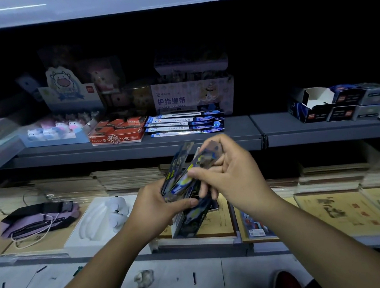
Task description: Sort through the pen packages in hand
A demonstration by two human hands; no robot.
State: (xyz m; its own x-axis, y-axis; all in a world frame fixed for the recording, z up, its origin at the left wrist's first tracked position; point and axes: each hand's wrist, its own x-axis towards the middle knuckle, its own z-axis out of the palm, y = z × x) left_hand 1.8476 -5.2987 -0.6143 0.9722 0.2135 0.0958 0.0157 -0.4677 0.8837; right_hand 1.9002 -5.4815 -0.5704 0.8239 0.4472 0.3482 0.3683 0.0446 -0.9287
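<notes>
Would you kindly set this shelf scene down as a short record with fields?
setting: shop shelving, dim light
left hand: grips a bundle of long dark packets from below
right hand: pinches one packet at the top of the bundle
grey shelf behind: flat blue packets, red 2B box, finger bandage box
lower level: purple pouch, white tray
</notes>
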